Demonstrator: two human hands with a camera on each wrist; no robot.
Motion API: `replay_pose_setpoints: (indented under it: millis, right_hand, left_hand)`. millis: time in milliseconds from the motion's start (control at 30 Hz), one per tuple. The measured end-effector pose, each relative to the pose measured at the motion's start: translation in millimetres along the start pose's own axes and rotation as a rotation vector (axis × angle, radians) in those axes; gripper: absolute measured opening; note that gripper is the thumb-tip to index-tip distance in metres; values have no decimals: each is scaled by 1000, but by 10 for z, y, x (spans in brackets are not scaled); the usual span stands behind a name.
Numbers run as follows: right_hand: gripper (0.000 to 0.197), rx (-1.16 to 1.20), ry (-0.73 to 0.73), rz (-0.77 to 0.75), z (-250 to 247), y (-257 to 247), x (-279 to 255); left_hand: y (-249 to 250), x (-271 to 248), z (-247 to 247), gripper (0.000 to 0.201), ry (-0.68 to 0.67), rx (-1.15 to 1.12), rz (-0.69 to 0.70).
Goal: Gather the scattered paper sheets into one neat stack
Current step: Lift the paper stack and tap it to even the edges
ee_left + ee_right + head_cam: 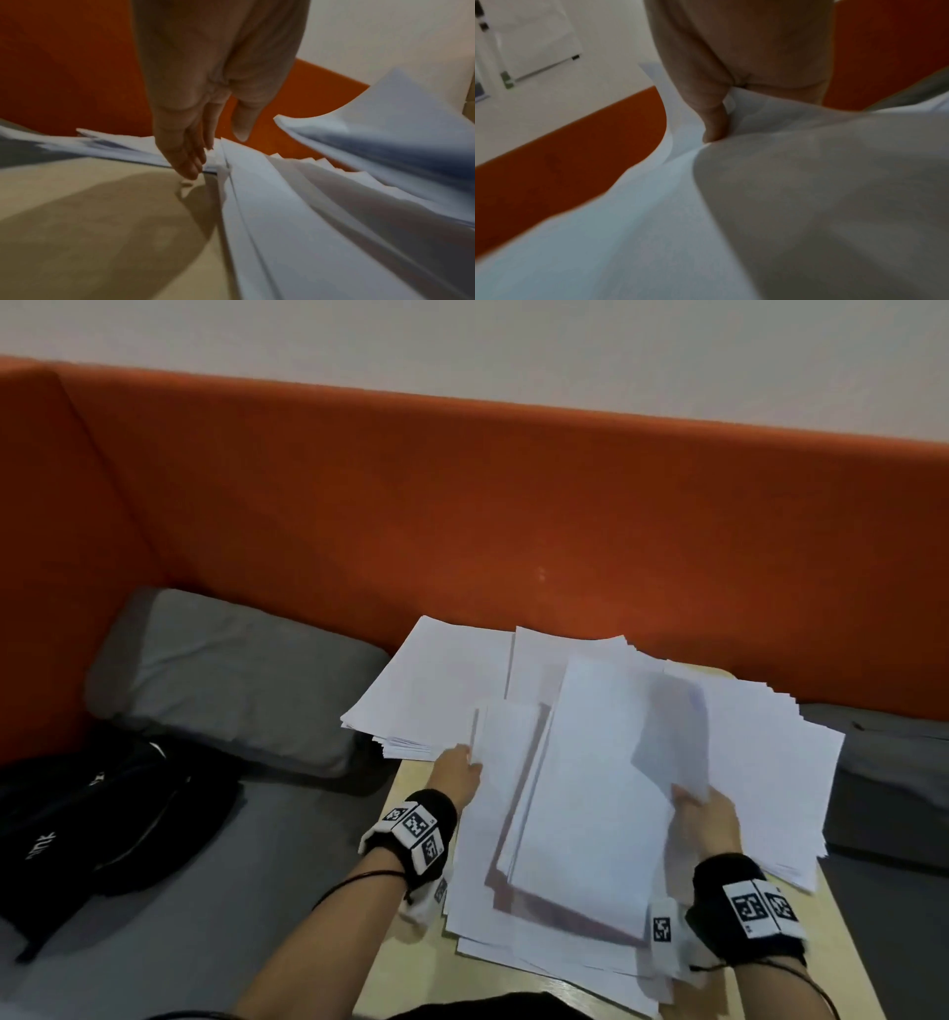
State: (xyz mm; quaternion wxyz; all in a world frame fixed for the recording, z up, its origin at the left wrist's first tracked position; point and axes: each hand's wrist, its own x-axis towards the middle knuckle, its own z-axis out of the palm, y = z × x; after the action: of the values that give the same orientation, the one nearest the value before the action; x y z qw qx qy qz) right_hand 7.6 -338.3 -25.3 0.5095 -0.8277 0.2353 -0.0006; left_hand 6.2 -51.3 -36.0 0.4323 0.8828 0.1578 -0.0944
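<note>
Both hands are on the paper sheets [590, 788] in the lower middle of the frame. Left hand [457, 775] presses flat-fingered against one edge; right hand [706, 819] pinches a lifted sheet. Sheets fan across the tabletop [411, 963], so most squaring up is left.

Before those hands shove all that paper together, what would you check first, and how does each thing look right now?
1. Right hand has a firm hold on the lifted sheet: ok, thumb pinches it.
2. Left hand is against the pile's left edge: ok, fingers straight.
3. Paper sheets squared up: not ok, still fanned.
4. Far-left batch fully on the table: not ok, overhangs.
5. Sheets hidden underneath: cannot tell.
</note>
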Motion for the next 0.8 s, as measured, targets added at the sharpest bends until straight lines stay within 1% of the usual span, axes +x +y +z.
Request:
replay_pose_setpoints:
  millis: [33, 67, 133, 200, 233, 300, 400, 433, 500, 533, 600, 633, 700, 733, 767, 800]
  right_hand:
    - [19, -60, -48, 22, 48, 48, -31]
    - [21, -132, -96, 31, 105, 93, -57]
    - [27, -243, -181, 39, 213, 163, -91]
    - [29, -295, -224, 59, 275, 183, -119]
    - [29, -312, -228, 63, 287, 183, -120]
    - [28, -310, -232, 79, 287, 189, -103]
    - [28, -316, -226, 92, 289, 191, -90]
    - [29, -315, -223, 98, 289, 187, -97]
    - [29, -307, -223, 108, 283, 176, -110]
    - [29, -294, -220, 114, 285, 173, -117]
    - [31, -239, -210, 136, 290, 170, -118]
    - [33, -209, -202, 148, 296, 160, -130]
    - [36, -103, -155, 160, 295, 131, -164]
    - [40, -13, -119, 170, 272, 87, -209]
    - [47, 96, -88, 169, 240, 33, -246]
    - [56, 209, -76, 148, 196, -21, -274]
  left_hand:
    - [-35, -16, 47, 23, -19, 1, -29]
    - [-54, -35, 89, 24, -30, -14, -43]
    - [-69, -80, 152, 33, -34, -55, -42]
    - [-75, -85, 173, 38, -8, -44, -17]
    - [-88, -56, 177, 39, 25, -38, 1]
    - [-100, -10, 175, 39, 79, -99, 13]
    - [-38, -33, 152, 35, 110, -212, 16]
    - [-43, -38, 168, 33, 103, -248, 24]
    - [-43, -114, 207, 37, 2, -261, 35]
    - [-57, -155, 235, 44, -66, -258, 28]
    - [-69, -220, 296, 58, -160, -294, 36]
    - [-78, -224, 338, 60, -180, -335, 72]
    - [-15, -269, 357, 57, -193, -385, 146]
    - [21, -269, 345, 58, -178, -423, 177]
    - [49, -257, 331, 58, -163, -487, 223]
    - [85, -259, 290, 62, -139, -550, 230]
